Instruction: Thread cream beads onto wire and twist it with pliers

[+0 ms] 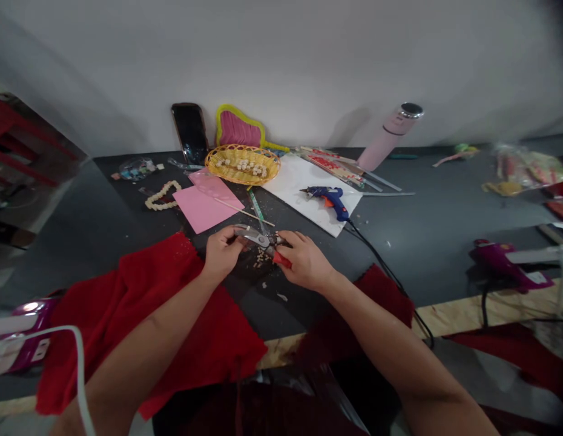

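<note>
My right hand (304, 259) is closed around the red handles of pruning shears (258, 237), whose metal jaws point left. My left hand (221, 251) is pinched at the jaws' tip; what lies between its fingers is too small to make out. Below the shears, several tiny pale cut bits (260, 258) are scattered over the dark table (272, 312). Just beyond my hands lie a thin wooden stick (245, 211) and a green-patterned strip (256, 206).
Pink paper (204, 209), a heart-shaped pale outline (163, 197) and a yellow basket (227, 172) with pale pieces lie ahead. A blue glue gun (329, 197) rests on a white board (293, 188), its cord running right. Behind stands a pink bottle (385, 142); red cloth (172, 309) covers the left front.
</note>
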Demonstrator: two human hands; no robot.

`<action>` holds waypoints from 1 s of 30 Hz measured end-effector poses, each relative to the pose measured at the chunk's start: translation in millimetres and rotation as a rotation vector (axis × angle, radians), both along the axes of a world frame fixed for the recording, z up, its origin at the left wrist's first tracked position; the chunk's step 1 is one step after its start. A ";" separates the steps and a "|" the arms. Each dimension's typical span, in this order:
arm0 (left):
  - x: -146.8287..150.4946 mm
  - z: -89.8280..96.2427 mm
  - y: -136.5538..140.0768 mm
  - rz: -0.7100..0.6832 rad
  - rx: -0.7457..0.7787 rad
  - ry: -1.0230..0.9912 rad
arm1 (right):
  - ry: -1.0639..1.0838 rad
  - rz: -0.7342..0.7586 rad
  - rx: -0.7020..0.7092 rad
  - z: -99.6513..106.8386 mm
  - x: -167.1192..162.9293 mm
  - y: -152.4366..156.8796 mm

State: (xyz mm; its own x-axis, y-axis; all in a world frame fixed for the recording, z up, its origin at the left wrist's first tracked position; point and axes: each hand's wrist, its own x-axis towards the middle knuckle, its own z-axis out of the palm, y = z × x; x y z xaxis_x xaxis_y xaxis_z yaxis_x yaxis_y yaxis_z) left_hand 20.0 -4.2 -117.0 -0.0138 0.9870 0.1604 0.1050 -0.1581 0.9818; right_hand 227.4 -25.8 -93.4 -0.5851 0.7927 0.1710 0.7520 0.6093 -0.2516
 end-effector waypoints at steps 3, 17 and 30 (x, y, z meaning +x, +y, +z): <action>1.0 0.0 -0.2 -0.024 -0.016 -0.073 | 0.031 -0.006 0.011 -4.6 -1.9 -1.3; 1.4 0.4 -0.2 -0.125 -0.060 -0.195 | -0.003 0.030 0.003 4.1 7.7 2.7; 0.0 -0.3 2.8 -0.155 -0.065 -0.152 | 0.013 0.065 -0.008 5.5 12.6 5.4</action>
